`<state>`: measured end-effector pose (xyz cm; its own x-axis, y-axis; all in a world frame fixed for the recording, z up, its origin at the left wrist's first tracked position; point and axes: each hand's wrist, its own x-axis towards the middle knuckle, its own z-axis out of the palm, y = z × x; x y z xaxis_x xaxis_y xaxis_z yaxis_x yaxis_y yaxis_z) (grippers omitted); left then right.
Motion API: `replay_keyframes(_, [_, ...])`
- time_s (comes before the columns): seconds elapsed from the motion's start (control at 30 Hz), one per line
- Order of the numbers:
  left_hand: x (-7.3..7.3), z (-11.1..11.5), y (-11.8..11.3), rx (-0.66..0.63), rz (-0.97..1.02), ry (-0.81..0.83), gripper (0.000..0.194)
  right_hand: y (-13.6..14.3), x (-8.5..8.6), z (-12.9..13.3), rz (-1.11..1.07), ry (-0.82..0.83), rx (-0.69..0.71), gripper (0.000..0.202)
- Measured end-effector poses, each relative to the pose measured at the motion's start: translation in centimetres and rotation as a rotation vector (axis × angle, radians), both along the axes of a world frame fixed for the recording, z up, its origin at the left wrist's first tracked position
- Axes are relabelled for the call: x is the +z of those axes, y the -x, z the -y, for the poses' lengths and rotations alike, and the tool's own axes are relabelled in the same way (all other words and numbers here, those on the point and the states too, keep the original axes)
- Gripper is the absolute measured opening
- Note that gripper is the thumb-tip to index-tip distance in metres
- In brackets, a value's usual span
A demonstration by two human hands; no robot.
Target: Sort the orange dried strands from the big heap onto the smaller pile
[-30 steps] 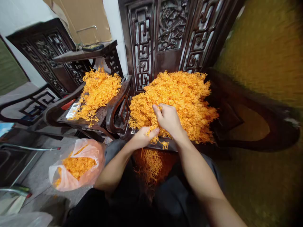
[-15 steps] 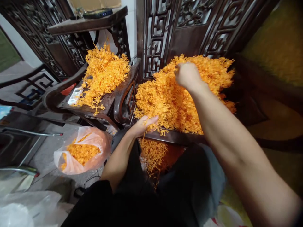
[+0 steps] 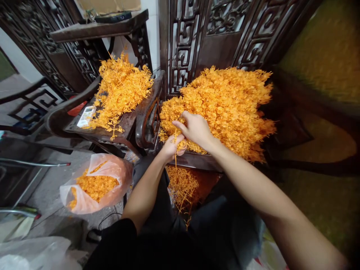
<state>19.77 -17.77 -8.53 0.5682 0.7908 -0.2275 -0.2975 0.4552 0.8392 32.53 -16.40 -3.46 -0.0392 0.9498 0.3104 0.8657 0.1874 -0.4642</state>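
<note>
A large heap of orange branched pieces (image 3: 230, 105) lies on a dark wooden seat (image 3: 197, 160). At its front left edge, my left hand (image 3: 171, 148) is closed on an orange sprig (image 3: 176, 150) whose stem hangs down. My right hand (image 3: 195, 129) is just above and to the right of it, with thumb and fingers bent towards the same sprig; what they pinch is too small to make out. Below the seat edge lie more orange stems (image 3: 182, 185).
On a chair at the left is a smaller orange pile (image 3: 123, 86) beside a white remote-like object (image 3: 86, 116). A pink translucent bag (image 3: 112, 187) with orange bits stands on the floor. Behind are a small wooden table (image 3: 98, 30) and carved panels (image 3: 227, 45).
My right hand has come down from the top of the large heap to my left hand. My left hand has closed more around the orange sprig.
</note>
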Motion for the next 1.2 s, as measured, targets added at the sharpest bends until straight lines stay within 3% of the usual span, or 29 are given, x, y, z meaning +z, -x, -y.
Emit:
replay_keyframes(0.13, [1.0,-0.3,-0.3,-0.066,0.014,0.132,0.053,-0.6,0.1,-4.2,0.142,0.072,-0.038,0.049])
replay_keyframes(0.33, [2.1,-1.8,0.5,-0.011,0.042,0.155,0.047,0.8,0.6,-8.1,0.191,0.097,-0.032,0.046])
replay_keyframes(0.47, [1.6,-0.6,1.9,-0.029,0.033,0.150,0.047,0.5,1.2,-10.3,0.146,0.098,-0.099,0.047])
replay_keyframes(0.57, [0.7,1.0,3.0,-0.132,0.038,0.126,0.049,-1.5,1.7,-11.6,0.103,0.052,-0.273,0.052])
replay_keyframes(0.63, [0.3,1.5,3.5,-0.161,0.083,0.097,0.049,-2.8,1.6,-11.9,0.121,0.000,-0.282,0.055])
replay_keyframes(0.8, [0.0,0.5,3.7,-0.166,0.170,0.081,0.050,-3.9,-0.4,-10.7,0.304,-0.149,-0.008,0.055])
replay_keyframes(0.97, [-0.4,-0.1,3.3,-0.137,0.174,0.076,0.048,-2.8,-0.1,-5.9,-0.056,-0.307,0.069,0.050])
replay_keyframes(1.1, [-0.1,-0.5,2.6,-0.078,0.135,0.120,0.043,-0.7,0.4,-2.0,0.076,-0.117,0.202,0.046])
replay_keyframes(1.2, [0.3,-0.4,2.3,-0.094,0.119,0.136,0.045,-0.1,-0.1,-2.7,0.150,-0.018,0.200,0.045])
